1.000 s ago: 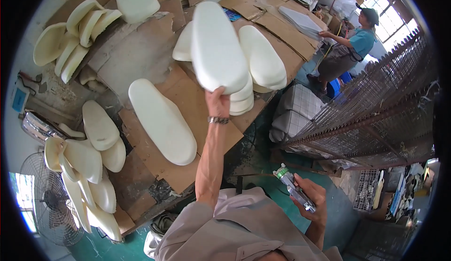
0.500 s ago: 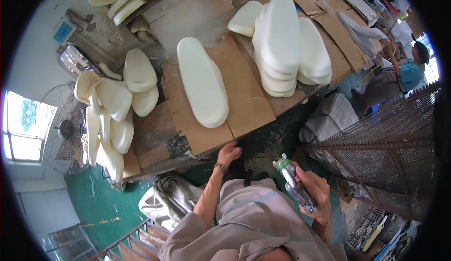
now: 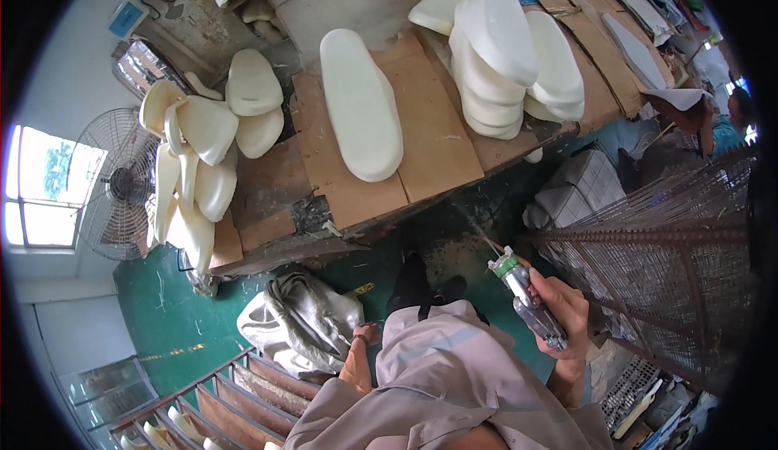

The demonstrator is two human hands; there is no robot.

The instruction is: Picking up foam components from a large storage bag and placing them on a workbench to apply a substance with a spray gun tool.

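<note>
A spray gun (image 3: 528, 297) with a silver body and green collar is in my right hand (image 3: 566, 314), whose fingers wrap round its grip. Its nozzle points up and to the left, and a thin pale streak of mist shows ahead of it. Low beside my apron, my left hand (image 3: 369, 334) hangs near a crumpled silvery cloth (image 3: 304, 320); its fingers are too small and partly hidden to read. On a cardboard sheet (image 3: 438, 138) ahead lies one long cream-white foam pad (image 3: 362, 109), rounded at both ends, touched by neither hand.
Stacked white foam pads (image 3: 496, 45) stand right of the single pad; curved cream pieces (image 3: 207, 130) are heaped left. A wire fan (image 3: 121, 178) stands at the far left. A rusty mesh rack (image 3: 648, 247) rises at right, with a co-worker (image 3: 725, 126) beyond. A slatted rack (image 3: 235, 401) is lower left.
My left hand has dropped from the table's front edge down beside my apron. The spray gun has shifted slightly right, and a mist streak now shows near its nozzle. The view has tilted lower.
</note>
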